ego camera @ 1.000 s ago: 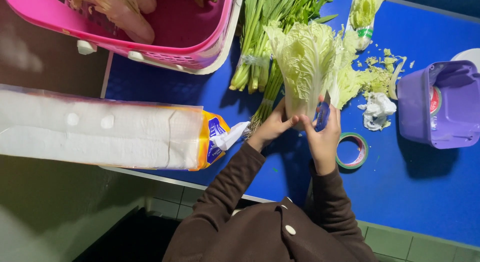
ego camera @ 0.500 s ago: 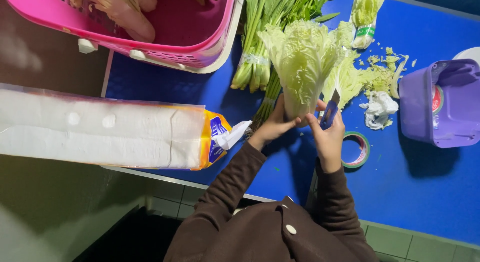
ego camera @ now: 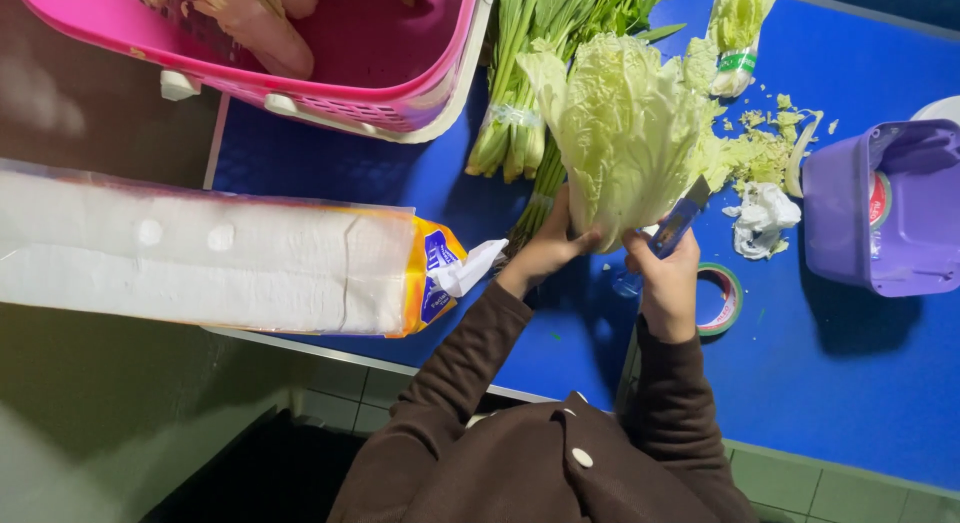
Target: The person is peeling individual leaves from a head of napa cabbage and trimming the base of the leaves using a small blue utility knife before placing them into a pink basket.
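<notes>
You stand at a blue surface with a pale edge, above a floor of green tiles; the left of the view is dark and blurred. Your left hand is wrapped around the base of a napa cabbage, fingers clamped on its underside, holding it with the crinkled pale-green leaves fanning away from you. Your right hand is closed around a blue utility knife, whose tip rests at the cabbage's base, just beside your left fingers. Both sleeves are brown knit. Behind the cabbage lies a bundle of long green stalks tied with a band, touching it. Torn leaf scraps and a crumpled white tissue lie to the right, near a purple plastic tub. A green tape roll sits beside your right wrist. A pink slotted basket stands far left, and a long plastic-wrapped pack of white paper rolls overhangs the surface's edge.
</notes>
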